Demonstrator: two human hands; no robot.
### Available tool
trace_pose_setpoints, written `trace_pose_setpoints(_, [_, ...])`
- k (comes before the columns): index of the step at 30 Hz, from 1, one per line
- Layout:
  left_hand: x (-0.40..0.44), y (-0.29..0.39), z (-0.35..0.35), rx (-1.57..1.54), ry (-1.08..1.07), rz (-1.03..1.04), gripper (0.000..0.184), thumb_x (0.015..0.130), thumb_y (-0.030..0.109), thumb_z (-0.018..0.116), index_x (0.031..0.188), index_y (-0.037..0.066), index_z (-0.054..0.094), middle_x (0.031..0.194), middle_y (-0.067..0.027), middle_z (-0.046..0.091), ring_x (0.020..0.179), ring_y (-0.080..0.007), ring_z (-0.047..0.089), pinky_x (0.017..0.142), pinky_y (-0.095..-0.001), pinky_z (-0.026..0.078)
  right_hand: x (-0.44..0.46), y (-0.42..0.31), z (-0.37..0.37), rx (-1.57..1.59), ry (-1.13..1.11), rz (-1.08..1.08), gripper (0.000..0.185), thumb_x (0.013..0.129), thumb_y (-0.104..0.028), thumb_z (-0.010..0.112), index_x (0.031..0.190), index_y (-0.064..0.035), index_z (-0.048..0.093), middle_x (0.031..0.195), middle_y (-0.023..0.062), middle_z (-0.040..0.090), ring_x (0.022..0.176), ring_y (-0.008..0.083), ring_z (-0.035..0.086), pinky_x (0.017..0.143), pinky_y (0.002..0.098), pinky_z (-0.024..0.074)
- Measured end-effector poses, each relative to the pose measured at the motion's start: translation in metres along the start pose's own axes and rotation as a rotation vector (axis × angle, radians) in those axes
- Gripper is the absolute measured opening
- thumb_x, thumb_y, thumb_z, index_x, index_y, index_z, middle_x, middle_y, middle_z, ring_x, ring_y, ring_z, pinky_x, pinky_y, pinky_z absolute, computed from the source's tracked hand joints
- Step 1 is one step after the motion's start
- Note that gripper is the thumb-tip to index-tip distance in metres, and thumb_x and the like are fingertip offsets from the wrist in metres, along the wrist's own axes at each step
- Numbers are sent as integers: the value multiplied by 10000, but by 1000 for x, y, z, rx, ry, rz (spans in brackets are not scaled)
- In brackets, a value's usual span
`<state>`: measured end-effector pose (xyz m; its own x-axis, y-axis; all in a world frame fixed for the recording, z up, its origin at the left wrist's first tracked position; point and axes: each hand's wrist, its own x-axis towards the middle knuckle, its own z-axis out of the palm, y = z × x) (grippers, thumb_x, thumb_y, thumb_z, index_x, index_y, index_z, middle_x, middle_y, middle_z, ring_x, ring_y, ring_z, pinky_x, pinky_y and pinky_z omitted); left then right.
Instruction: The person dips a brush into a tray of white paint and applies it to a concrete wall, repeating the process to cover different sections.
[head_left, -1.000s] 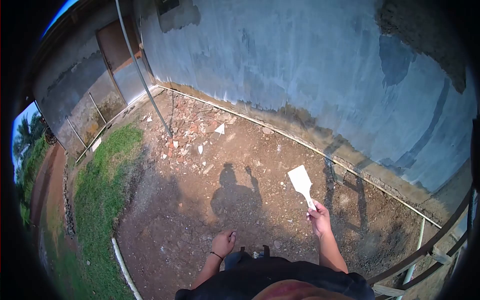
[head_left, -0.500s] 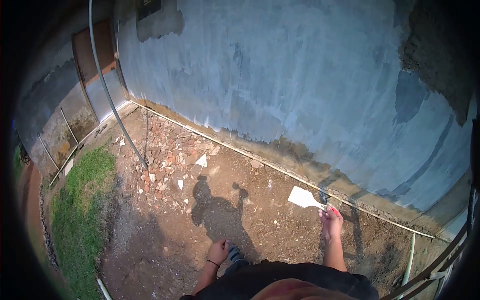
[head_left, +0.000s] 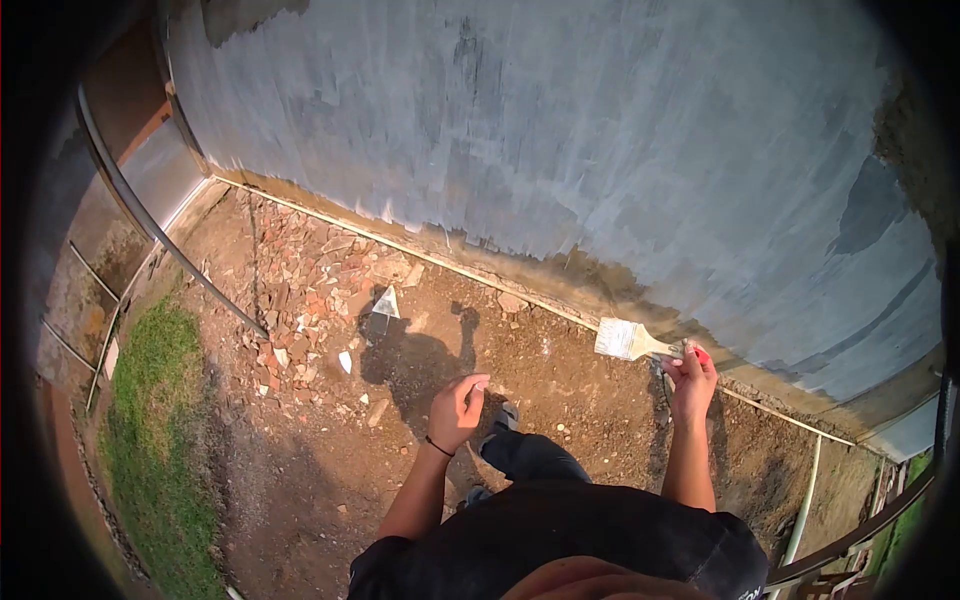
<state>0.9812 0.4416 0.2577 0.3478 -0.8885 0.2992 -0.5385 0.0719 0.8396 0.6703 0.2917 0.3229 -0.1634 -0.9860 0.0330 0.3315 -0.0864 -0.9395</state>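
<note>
My right hand (head_left: pixel 692 385) is closed around the handle of a wide paintbrush (head_left: pixel 630 340). Its pale bristles point left, coated in white, and a bit of red shows at the handle end by my fingers. The brush is held in front of the foot of the grey-painted wall (head_left: pixel 560 130); whether it touches the wall I cannot tell. My left hand (head_left: pixel 456 412), with a dark band at the wrist, hangs over the ground with its fingers loosely curled together. Nothing shows in it.
Broken brick rubble (head_left: pixel 300 280) lies along the wall's foot at the left, with a white triangular piece (head_left: pixel 386 302) near it. A curved pole (head_left: pixel 180 255) rises there. Grass (head_left: pixel 160 410) borders the dirt, and a thin pipe (head_left: pixel 803 500) stands at the lower right.
The brush and my right hand have come up a little and to the right, and the brush face has turned. My left hand has risen and moved forward. The view has shifted.
</note>
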Motion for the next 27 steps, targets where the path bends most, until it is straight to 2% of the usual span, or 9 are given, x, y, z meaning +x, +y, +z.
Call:
trace_pose_setpoints(3, [42,-20,-1,28,-94,-72,192,878,132,484,982,30,610,858,-144,645,805,-263,624,707,-317,465,38,27,21,12,116,77,196,875,-174,555,986,-12,565,764,54,602,640,159,612,573,300,536])
trace_pose_setpoints(4, [58,-34,-2,81,-86,31,192,875,131,487,979,32,615,858,-148,644,806,-271,623,706,-328,471,55,43,25,32,147,81,200,885,-203,542,975,-27,572,771,54,606,632,155,615,544,296,516])
trace_pose_setpoints(7, [111,-66,-15,154,-96,30,179,861,151,516,971,69,632,855,-168,631,765,-328,608,675,-379,477,107,77,55,140,197,137,202,883,-212,543,970,-32,571,767,56,602,650,159,620,544,294,511])
trace_pose_setpoints(15, [244,-104,-36,130,-134,-113,202,873,160,501,958,22,623,866,-157,637,822,-298,616,712,-345,480,190,102,130,337,357,235,221,896,-244,507,963,-39,556,726,56,576,659,182,611,546,299,490])
trace_pose_setpoints(16, [264,-104,-38,175,-158,-87,197,893,127,490,975,-5,611,867,-127,651,806,-214,635,708,-304,487,196,106,136,324,397,247,241,901,-262,493,964,-38,555,719,57,574,649,178,600,543,297,481])
trace_pose_setpoints(17, [286,-112,-37,173,-198,-79,197,893,127,490,975,-5,611,867,-127,651,806,-214,635,708,-304,487,204,112,139,327,438,243,241,901,-262,493,964,-38,555,719,57,574,649,178,600,543,297,481])
trace_pose_setpoints(19, [329,-131,-37,168,-219,-7,210,883,153,482,979,24,616,865,-152,633,821,-289,616,718,-347,475,216,129,142,331,476,263,244,905,-264,483,956,-37,557,711,56,571,647,176,596,551,300,478])
trace_pose_setpoints(26, [522,-173,-31,86,-522,341,182,873,105,491,989,19,602,873,-146,627,804,-285,611,709,-337,471,210,170,196,399,950,171,254,928,-250,436,941,-10,519,766,95,567,696,218,594,599,337,504])
trace_pose_setpoints(27, [549,-172,-30,61,-638,303,164,863,89,500,968,19,605,873,-141,627,808,-285,609,714,-345,470,200,172,214,419,1066,142,256,930,-249,434,939,-6,513,773,100,569,696,228,596,609,346,515])
